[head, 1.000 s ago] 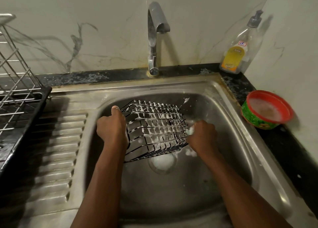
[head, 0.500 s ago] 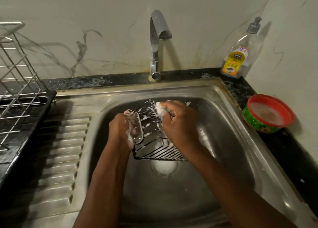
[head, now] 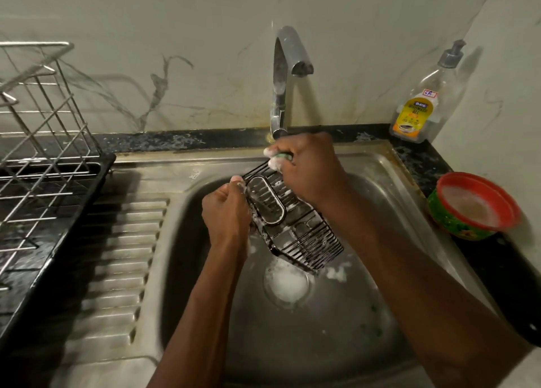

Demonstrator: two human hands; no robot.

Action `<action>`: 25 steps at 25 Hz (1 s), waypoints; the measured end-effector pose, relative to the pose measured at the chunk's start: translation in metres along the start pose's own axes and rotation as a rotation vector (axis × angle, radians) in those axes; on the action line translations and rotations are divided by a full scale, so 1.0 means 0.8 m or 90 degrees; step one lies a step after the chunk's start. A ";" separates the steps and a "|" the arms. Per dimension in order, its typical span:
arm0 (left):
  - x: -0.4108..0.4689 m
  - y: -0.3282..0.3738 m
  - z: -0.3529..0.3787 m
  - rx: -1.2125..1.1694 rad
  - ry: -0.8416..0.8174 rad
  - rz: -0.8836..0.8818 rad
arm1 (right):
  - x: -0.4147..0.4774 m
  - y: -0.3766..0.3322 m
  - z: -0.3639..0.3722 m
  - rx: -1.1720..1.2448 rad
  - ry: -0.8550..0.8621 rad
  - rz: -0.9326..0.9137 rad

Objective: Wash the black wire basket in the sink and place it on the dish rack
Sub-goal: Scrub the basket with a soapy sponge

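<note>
the black wire basket [head: 307, 238] is held inside the sink [head: 380, 165], tilted, with one short end raised near the tap [head: 288, 74] and the other end low, close to the drain [head: 287, 282]; whether the low end touches the sink bottom cannot be told. white foam is seen on many of its wires. its left side, beside an oval wire loop, is gripped by the left hand [head: 225, 212], whose fingers are curled tightly around the wire. a green scrubber [head: 282, 155] full of foam is held in the closed fingers of the right hand [head: 310, 168] and is pressed on the raised end of the basket. foam is also gathered in the drain and just beside it. left of the sink bowl a ribbed drainboard [head: 126, 241] is found, and further left the dish rack [head: 44, 141] of silver wire is set on a black tray [head: 73, 212]. at the back right corner a dishwash gel bottle [head: 418, 106] is placed on the dark counter [head: 497, 264], and a red-rimmed bowl [head: 474, 206] with soapy water is set just beside the sink rim.
</note>
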State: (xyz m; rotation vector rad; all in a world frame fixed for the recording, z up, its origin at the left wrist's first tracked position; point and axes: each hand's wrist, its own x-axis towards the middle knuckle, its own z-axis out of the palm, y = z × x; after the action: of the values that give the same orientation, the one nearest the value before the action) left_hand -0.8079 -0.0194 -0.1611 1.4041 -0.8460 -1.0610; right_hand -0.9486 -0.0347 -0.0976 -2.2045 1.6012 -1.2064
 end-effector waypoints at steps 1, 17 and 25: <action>-0.001 -0.001 0.001 0.013 0.001 0.048 | 0.005 -0.011 0.008 -0.020 -0.062 -0.041; -0.022 0.005 0.013 0.125 -0.008 0.256 | 0.042 -0.001 -0.007 -0.065 -0.158 0.057; -0.020 0.004 0.017 0.116 -0.001 0.275 | 0.046 0.008 -0.012 -0.143 -0.219 0.080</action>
State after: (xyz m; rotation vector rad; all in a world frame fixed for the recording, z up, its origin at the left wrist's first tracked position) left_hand -0.8255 -0.0092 -0.1551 1.2888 -1.2066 -0.6666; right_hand -0.9559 -0.0660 -0.0758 -2.2437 1.7612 -0.5965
